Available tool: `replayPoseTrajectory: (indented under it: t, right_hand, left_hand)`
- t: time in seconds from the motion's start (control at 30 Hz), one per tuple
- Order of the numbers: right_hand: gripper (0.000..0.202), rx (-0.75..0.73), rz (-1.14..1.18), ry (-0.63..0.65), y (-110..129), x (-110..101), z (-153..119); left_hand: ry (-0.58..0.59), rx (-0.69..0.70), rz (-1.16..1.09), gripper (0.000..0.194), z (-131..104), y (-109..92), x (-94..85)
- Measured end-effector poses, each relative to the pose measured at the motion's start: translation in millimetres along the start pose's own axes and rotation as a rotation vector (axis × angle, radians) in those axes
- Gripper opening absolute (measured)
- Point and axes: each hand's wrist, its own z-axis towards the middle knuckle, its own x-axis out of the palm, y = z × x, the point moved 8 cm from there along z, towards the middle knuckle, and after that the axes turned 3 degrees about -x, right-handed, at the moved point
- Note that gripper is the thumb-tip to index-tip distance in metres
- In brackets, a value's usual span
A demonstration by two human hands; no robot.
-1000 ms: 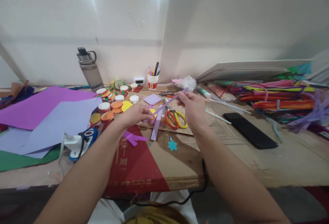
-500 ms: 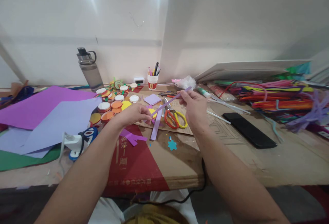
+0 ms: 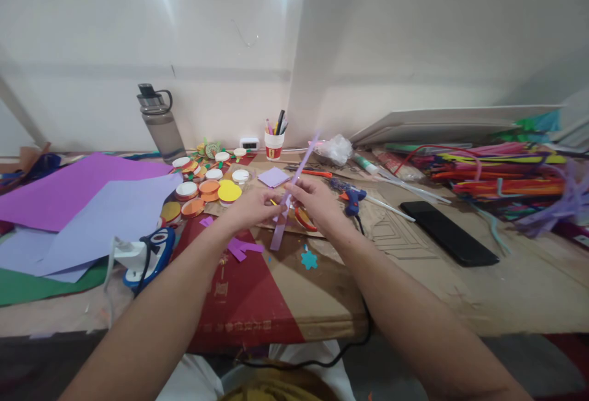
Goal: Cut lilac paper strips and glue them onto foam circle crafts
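Observation:
A narrow light-purple paper strip (image 3: 306, 160) rises at a slant between my hands, over the middle of the cardboard. My right hand (image 3: 310, 198) pinches it with thumb and fingers. Close by on the left, my left hand (image 3: 260, 206) has its fingers closed at the strip's lower part. Another light-purple strip (image 3: 278, 236) lies beneath the hands. The scissors' red handle (image 3: 304, 218) shows partly under my right hand. Purple paper pieces (image 3: 242, 248) and a blue paper flower (image 3: 309, 259) lie nearer me. Behind the hands is a lilac paper square (image 3: 273, 176).
Round orange, white and yellow discs (image 3: 209, 190) and purple sheets (image 3: 110, 211) lie left, near a bottle (image 3: 161, 125) and a power strip (image 3: 159, 248). A pen cup (image 3: 274, 143) stands behind. Rightward are a blue glue gun (image 3: 353, 200), phone (image 3: 448, 233) and pipe cleaners (image 3: 497, 171).
My hands have come together, my right hand moving left and my left hand slightly right. The strip has turned from a shallow slant to a steep one. The glue gun has come into view.

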Motion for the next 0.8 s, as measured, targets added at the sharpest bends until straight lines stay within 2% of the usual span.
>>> replayPoseTrajectory:
  t: [0.1, 0.23, 0.33, 0.4, 0.47, 0.67, 0.8]
  right_hand:
    - [0.02, -0.001, 0.046, -0.027, 1, -2, -1]
    - [0.027, 0.066, 0.328, -0.035, 3, -3, -2]
    - [0.031, 0.131, 0.488, 0.121, 9, 12, -7]
    - [0.031, 0.159, 0.537, 0.269, 14, 25, -13]
    - [0.03, 0.156, 0.564, 0.357, 19, 32, -16]
    - [0.026, 0.124, 0.583, 0.349, 18, 32, -15]
    - [0.029, 0.115, 0.555, 0.274, 12, 25, -11]
  left_hand:
    - [0.049, -0.047, -0.084, 0.036, 0, 2, 8.3]
    - [0.161, -0.126, -0.548, 0.049, -2, 8, 15.3]
    - [0.24, -0.087, -0.744, 0.041, -2, 5, 21.4]
    - [0.285, -0.059, -0.822, 0.034, -2, 1, 27.4]
    - [0.305, -0.05, -0.874, 0.033, -3, -2, 32.5]
    - [0.311, -0.019, -0.923, 0.03, -2, -5, 38.6]
    - [0.189, -0.022, -0.915, 0.025, 2, -3, 34.1]
